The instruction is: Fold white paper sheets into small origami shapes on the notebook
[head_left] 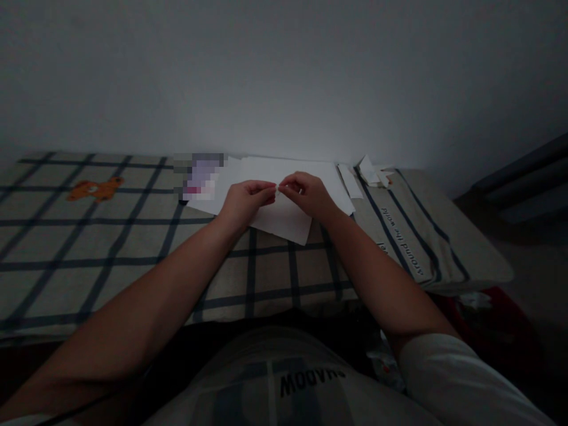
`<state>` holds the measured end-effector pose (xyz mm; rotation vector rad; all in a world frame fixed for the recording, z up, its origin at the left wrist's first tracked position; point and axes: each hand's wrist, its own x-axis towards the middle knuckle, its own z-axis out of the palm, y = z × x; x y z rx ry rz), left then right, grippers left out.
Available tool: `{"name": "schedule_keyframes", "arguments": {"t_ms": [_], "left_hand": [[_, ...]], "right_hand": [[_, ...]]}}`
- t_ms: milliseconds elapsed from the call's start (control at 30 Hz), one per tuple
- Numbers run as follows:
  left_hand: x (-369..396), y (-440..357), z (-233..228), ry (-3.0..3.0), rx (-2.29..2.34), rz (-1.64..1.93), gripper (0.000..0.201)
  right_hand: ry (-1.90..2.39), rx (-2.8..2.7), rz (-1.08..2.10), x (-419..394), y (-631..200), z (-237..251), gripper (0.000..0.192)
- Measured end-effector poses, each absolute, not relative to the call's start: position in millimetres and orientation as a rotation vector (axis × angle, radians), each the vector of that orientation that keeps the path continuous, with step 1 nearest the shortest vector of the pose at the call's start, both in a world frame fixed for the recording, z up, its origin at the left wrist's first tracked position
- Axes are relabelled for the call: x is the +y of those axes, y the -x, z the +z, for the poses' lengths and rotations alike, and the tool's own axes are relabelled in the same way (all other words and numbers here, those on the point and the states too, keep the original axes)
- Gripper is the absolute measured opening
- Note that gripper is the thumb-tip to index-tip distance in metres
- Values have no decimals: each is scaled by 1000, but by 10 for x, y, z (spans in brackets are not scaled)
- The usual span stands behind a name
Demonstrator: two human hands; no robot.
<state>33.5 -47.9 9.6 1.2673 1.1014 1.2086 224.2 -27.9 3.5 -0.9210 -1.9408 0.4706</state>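
Both hands meet over a white paper sheet (pixel 284 222) lying on the checked bed cover (pixel 110 248). The left hand (pixel 246 201) and right hand (pixel 308 192) pinch fingertips together, apparently gripping a small fold of paper. Paper scraps (pixel 370 171) lie near the wall.

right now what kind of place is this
Probably a bedroom or other home room, dimly lit: a checked cloth with a cartoon bear covers the surface against a bare wall. Both hands, left hand and right hand, pinch something small over white paper.
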Motion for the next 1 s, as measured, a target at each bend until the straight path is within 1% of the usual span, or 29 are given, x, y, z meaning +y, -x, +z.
{"name": "schedule_keyframes", "arguments": {"t_ms": [167,267,367,500,667,767,867,1000], "left_hand": [[-467,-291,59,-1533,1118,1183,17],[-463,-285,46,-1654,1148,1155,17],[-458,-295,36,-1655,1137,1194,21],[-455,-306,29,-1545,1088,1224,29],[-473,-299,58,-1557,1119,1180,21],[-485,-293,91,-1628,1158,1187,17],[-474,-287,97,-1656,1182,1179,18],[-420,-276,40,-1600,1197,1204,21]], "right_hand": [[982,-1959,594,-302,-2216,44,23],[963,-1985,587,-336,-2189,63,21],[963,-1978,539,-349,-2165,76,20],[961,-1909,575,-327,-2160,73,24],[968,-1919,689,-325,-2175,87,27],[971,-1936,688,-338,-2164,102,27],[993,-1912,686,-332,-2151,93,25],[1049,-1804,787,-292,-2169,58,21]]}}
